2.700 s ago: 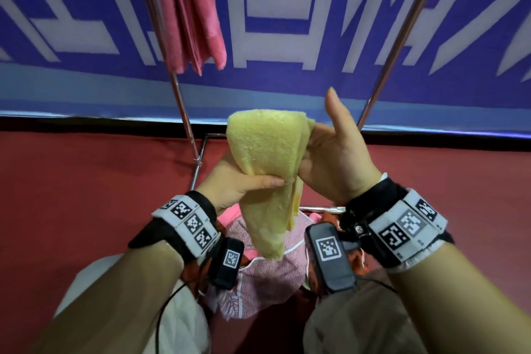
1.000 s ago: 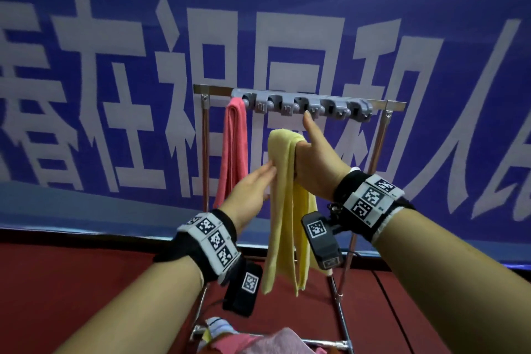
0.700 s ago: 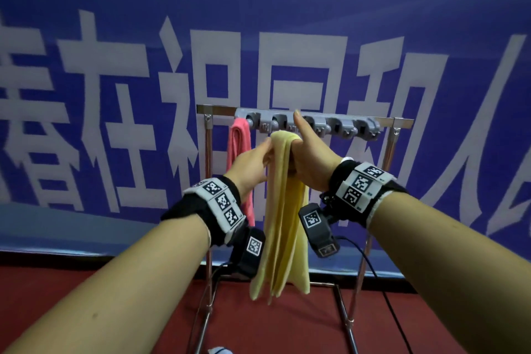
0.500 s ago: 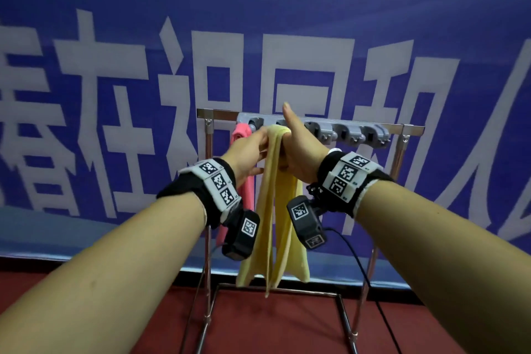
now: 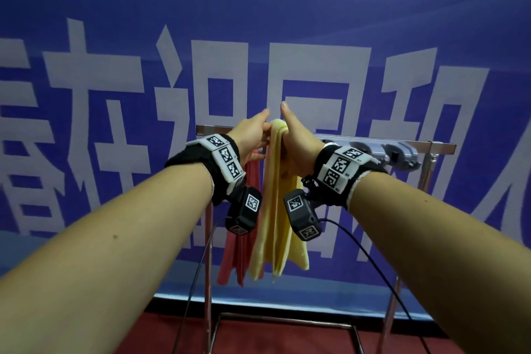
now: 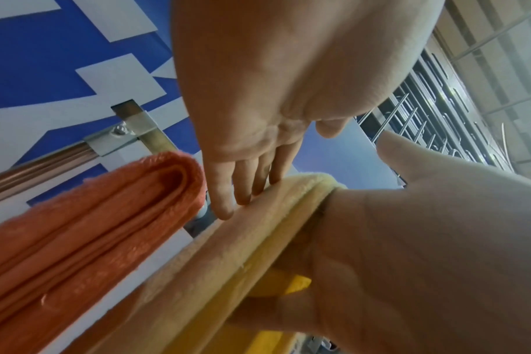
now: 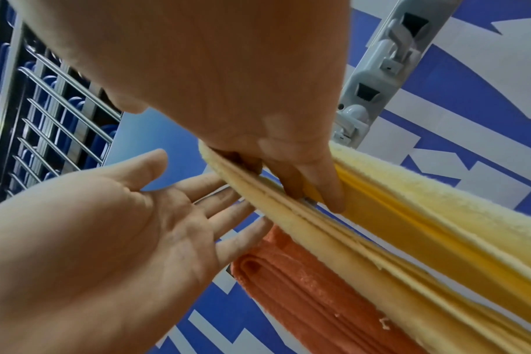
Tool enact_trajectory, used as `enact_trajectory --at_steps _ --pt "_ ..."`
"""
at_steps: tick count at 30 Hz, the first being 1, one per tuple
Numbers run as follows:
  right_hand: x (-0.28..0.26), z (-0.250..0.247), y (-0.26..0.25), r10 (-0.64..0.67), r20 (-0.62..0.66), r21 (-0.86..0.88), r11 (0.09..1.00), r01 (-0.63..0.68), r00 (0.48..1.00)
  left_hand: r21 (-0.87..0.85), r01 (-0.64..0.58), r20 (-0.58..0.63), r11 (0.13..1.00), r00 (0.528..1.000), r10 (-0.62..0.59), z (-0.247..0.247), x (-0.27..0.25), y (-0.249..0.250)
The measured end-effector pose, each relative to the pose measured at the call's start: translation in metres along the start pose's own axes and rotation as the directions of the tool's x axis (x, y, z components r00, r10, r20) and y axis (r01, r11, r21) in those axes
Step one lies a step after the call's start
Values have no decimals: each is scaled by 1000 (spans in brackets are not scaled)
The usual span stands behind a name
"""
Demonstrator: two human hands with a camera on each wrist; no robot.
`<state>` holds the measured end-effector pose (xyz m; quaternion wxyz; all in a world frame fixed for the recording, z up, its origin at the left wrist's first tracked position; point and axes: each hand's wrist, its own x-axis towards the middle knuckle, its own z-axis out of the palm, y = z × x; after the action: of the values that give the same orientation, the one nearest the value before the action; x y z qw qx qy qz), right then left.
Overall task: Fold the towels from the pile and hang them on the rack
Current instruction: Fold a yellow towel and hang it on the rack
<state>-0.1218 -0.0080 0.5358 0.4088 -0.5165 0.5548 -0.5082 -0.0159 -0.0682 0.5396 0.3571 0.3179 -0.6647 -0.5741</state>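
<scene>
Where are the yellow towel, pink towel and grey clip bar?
yellow towel (image 5: 273,210), head view, middle of the hanging folds.
pink towel (image 5: 235,256), head view, lower hanging end.
grey clip bar (image 7: 382,69), right wrist view, body between two clips.

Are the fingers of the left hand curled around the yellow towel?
No, the left hand is open, its straight fingers only touching the side of the yellow towel.

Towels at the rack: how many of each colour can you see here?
yellow towel: 1
pink towel: 1
Total: 2 towels
</scene>
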Motion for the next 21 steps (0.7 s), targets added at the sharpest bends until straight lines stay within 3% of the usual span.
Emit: enact_trajectory --at_steps 7,11,13,17,21 --pt "17 -1 20 -21 -58 -129 991 13 998 -36 -17 -34 999 999 16 7 19 -40" --pt "23 0 28 -58 -133 -224 974 27 989 -61 -60 -142 996 989 51 12 27 -53" --pt "24 -2 30 -29 -141 -282 959 -12 990 -68 -75 -156 995 986 64 13 32 -57" --pt "27 -4 36 -90 -150 -370 929 28 985 -68 -85 -152 994 986 74 10 39 -65" --pt "37 0 44 88 -121 -406 904 -131 989 -82 -94 -143 992 986 82 8 39 -69"
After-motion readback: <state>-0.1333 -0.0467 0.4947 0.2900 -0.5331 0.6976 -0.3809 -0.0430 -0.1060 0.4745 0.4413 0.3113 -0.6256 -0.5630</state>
